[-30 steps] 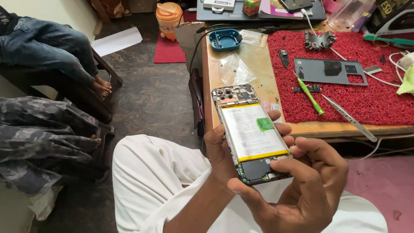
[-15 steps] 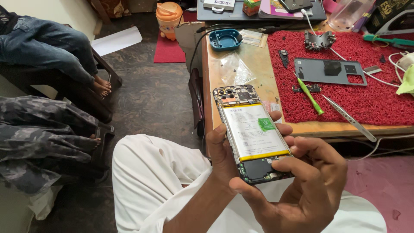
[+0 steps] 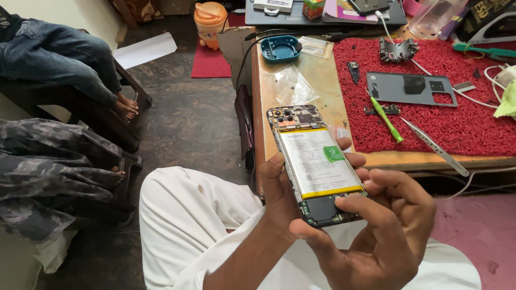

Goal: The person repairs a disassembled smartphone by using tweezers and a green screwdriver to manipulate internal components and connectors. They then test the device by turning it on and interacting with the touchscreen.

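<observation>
An opened smartphone [image 3: 314, 161] with its back cover off shows a white battery with a green sticker and exposed circuit boards at both ends. My left hand [image 3: 279, 190] cradles it from below, thumb on its left edge and fingertips showing past its right edge. My right hand [image 3: 381, 225] grips the phone's lower end, with the thumb and forefinger pressed on the dark bottom board. The phone is held above my lap, just in front of the table's edge.
A wooden table [image 3: 301, 91] carries a red mat [image 3: 430, 107] with a grey phone back cover [image 3: 411, 88], a green screwdriver [image 3: 386, 119], metal tweezers [image 3: 435, 146] and small parts. A blue tray [image 3: 280, 48] sits further back. Other people's legs [image 3: 70, 59] are at the left.
My right thumb and forefinger have shifted slightly on the phone's bottom board. The phone and my left hand stay in nearly the same place.
</observation>
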